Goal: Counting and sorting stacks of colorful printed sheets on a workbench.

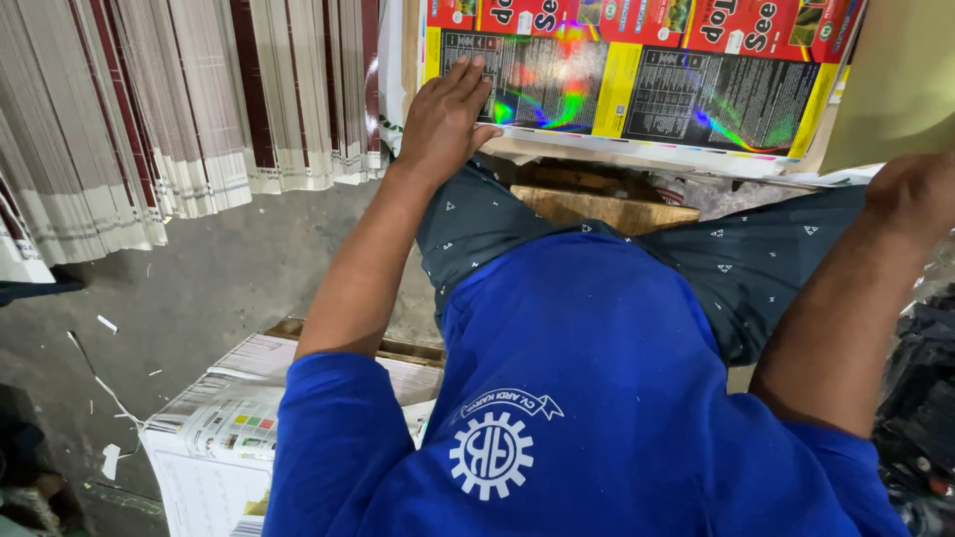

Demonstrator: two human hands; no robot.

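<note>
In the head view, the left hand [445, 117] lay at the upper middle of the frame, palm down on the near left corner of a stack of glossy printed sheets [637, 85], red, yellow and black with a rainbow sheen. Its fingers were stretched out flat and held close together, pressing on the top sheet rather than pinching it. The stack ran along the top edge of the frame, from the centre to the upper right, resting on a wooden block [607, 207] that showed beneath its near edge.

The right hand [913, 194] sat at the right edge of the frame, just below a plain tan cardboard sheet [900, 75]. Only its back showed, so I could not tell whether those fingers were spread or curled, nor whether they held anything.

In the upper left, fanned bundles of white and dark red card [179, 109] leaned over the grey concrete floor [209, 288], which was scattered with paper scraps. At the lower left lay a pile of pale printed paper sheets [234, 418].

The risk, as I judged it, lay in that slick finish. A flat palm at one corner could drag the top sheet askew, crease the corner, or pull several sheets at once. The stack overhung the block toward the lap, so a push there might tip sheets onto the dirty floor, and the sharp edges could nick a finger.
</note>
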